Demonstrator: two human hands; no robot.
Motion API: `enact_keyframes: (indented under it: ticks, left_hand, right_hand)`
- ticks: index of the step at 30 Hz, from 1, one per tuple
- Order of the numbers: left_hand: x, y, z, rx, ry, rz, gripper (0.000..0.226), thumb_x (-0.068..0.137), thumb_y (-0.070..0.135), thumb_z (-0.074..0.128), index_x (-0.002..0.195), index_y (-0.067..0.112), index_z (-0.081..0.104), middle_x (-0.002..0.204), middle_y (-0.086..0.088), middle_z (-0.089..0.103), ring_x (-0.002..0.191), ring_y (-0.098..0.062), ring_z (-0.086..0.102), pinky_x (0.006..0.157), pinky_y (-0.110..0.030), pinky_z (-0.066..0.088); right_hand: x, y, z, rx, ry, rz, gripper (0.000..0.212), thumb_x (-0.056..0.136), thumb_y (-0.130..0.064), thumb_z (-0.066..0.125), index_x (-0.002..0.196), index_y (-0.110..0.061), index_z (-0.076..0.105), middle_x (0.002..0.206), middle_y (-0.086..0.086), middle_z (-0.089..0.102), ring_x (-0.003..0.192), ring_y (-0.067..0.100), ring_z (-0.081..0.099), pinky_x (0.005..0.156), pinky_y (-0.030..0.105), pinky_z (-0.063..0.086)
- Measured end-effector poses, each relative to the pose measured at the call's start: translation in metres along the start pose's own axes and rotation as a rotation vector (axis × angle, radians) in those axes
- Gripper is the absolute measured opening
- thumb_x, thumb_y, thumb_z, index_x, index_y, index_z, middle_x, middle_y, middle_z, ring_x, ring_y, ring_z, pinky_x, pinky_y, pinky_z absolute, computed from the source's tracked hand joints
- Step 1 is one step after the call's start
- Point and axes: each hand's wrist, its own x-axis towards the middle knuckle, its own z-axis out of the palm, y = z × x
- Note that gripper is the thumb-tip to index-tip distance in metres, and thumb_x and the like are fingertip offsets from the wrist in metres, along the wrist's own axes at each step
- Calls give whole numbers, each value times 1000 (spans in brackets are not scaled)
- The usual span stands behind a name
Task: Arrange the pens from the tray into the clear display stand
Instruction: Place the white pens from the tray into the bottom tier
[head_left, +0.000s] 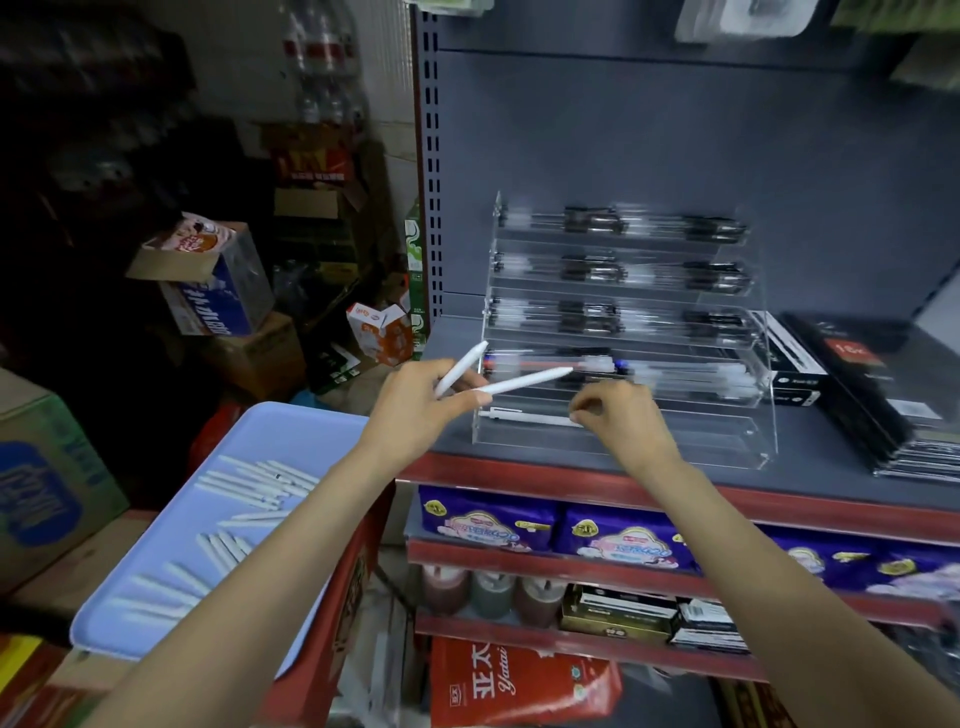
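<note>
A clear tiered display stand (748, 415) sits on the grey shelf, its upper tiers filled with dark pens. My left hand (415, 405) grips two white pens (524, 383) that fan out in front of the stand's left side. In the stand's lowest front tier lies a white pen (524, 415), and the fingertips of my right hand (621, 421) pinch its right end. A light blue tray (301, 436) at lower left carries several loose white pens (249, 488).
Black boxes and stacked dark notebooks (872, 395) lie right of the stand on the grey shelf (649, 467). Purple packs and bottles fill the shelves below. Cardboard cartons (47, 483) and stock crowd the floor at left; the tray rests on a red crate.
</note>
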Motion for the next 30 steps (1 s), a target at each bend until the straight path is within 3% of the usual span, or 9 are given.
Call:
enact_keyframes:
  ticks: [4,7,9,12,15,18,20,24,30]
  left_hand:
    - [1,-1,3,-4,-23,-5,6,79,24,73,76,29,70,74,6,66,66,-11,51,67,-34,44]
    - [2,3,12,7,-57,13,9,79,25,73,74,32,68,74,-1,67,53,-3,45,56,-18,37]
    - [3,6,17,13,-55,27,8,81,26,71,75,31,68,76,-1,67,52,-2,47,55,-19,37]
    - [5,8,17,116,-9,25,16,91,34,56,94,23,67,84,2,66,59,-6,53,60,-31,42]
    - [7,7,12,272,-68,-4,30,100,30,34,107,20,61,106,-3,60,85,-21,56,73,-37,43]
    - [7,7,13,389,-181,82,36,101,20,31,131,21,51,101,-4,51,86,-24,53,74,-36,39]
    - [7,6,15,337,-211,144,40,100,14,36,139,17,43,93,-1,45,78,-15,49,69,-20,37]
    - [5,8,17,246,-122,151,27,94,14,53,120,16,59,91,5,55,71,0,50,62,-3,38]
    - [3,10,18,181,-65,113,10,87,16,65,96,18,67,89,6,66,69,-1,55,62,-2,42]
  right_hand:
    - [-12,-9,-19,773,-15,64,27,83,-4,67,109,-10,64,85,0,67,69,5,66,65,14,50]
    - [-16,-9,-23,894,-65,24,15,85,0,63,99,-3,67,71,-5,70,64,3,67,63,11,51]
    - [-17,-5,-24,920,-17,45,11,84,2,63,87,-7,69,65,-7,70,62,2,66,65,10,52]
    - [-18,9,-27,852,112,108,8,82,1,66,88,-3,70,68,-3,69,60,0,65,66,10,52]
    - [-18,21,-26,719,159,165,10,81,-1,68,79,-11,71,70,3,68,63,7,65,75,19,53]
    - [-16,22,-19,552,156,171,12,79,-6,71,74,-16,71,66,0,66,61,6,61,79,27,51]
    - [-14,18,-13,439,144,129,5,79,-9,73,78,-14,72,66,-2,65,61,3,59,72,18,48]
    - [-7,12,-5,237,62,59,4,79,-10,74,82,-9,74,77,1,67,73,11,61,72,20,47]
    - [5,17,5,98,-20,89,2,77,-11,75,76,-13,74,83,6,73,81,19,67,83,37,55]
